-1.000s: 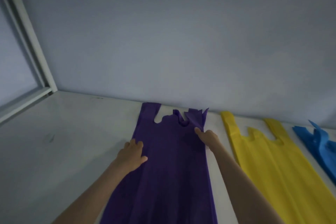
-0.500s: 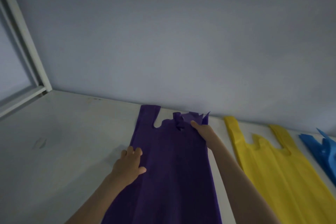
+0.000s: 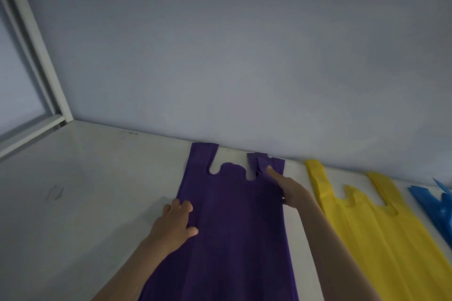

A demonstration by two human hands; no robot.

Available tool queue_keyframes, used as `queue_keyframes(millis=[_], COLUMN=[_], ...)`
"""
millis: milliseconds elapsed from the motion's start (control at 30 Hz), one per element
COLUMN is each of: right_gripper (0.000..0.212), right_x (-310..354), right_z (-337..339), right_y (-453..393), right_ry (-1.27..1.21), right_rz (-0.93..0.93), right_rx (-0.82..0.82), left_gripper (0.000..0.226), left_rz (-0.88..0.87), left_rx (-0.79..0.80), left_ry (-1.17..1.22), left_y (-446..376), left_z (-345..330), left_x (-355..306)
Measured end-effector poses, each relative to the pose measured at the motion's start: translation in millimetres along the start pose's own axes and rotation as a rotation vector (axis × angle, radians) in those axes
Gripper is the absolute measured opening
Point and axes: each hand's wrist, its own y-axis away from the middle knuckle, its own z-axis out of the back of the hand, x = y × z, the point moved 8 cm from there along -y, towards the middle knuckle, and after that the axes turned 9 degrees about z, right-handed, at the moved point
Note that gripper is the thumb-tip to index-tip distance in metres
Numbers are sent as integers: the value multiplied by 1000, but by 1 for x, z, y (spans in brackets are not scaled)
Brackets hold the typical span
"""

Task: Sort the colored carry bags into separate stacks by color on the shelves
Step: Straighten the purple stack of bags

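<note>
Your shelf (image 3: 93, 203) runs wide and pale under the wall. On it the purple bag (image 3: 234, 227) lies flat, handles to the wall, with the yellow bag (image 3: 381, 239) beside it and the blue bag (image 3: 433, 205) at the far right. Keep your left hand (image 3: 176, 225) spread flat, pinning the bag's left edge. Your right hand (image 3: 288, 190), fingers extended, gripping nothing, should press the creased right handle (image 3: 265, 164) smooth.
</note>
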Motion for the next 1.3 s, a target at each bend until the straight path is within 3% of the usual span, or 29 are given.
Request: queue_keyframes(millis=[67,100,233,300,400,533,700,833,967,1200,1300], right_gripper=[54,50,71,70,58,56,54,40,35,37,40], right_x=[6,7,10,8,1,9,23,1,3,-14,-8], right_z=[-1,1,11,15,14,2,18,11,16,14,10], right_y=[-7,-11,-6,7,13,10,10,16,18,26,23], right_ry=[10,34,219,373,582,624,555,492,619,427,497], right_rz=[82,108,129,81,35,106,182,11,68,-89,12], right_rx=[-24,-59,-259,-320,-217,-154,-382,-234,-258,-167,-145], left_gripper=[46,45,45,46,47,48,48,47,47,48,48], left_rz=[-2,-2,2,6,7,7,12,16,20,28,33], left_rx=[4,4,-3,-6,-14,-16,-20,-28,-32,-31,-31], left_ry=[6,7,10,5,-13,-25,-23,-28,-27,-28,-19], left_y=[0,0,0,0,1,0,1,1,0,0,0], left_z=[0,0,0,0,-1,0,0,-1,-1,0,0], left_x=[0,0,0,1,1,0,0,0,0,0,1])
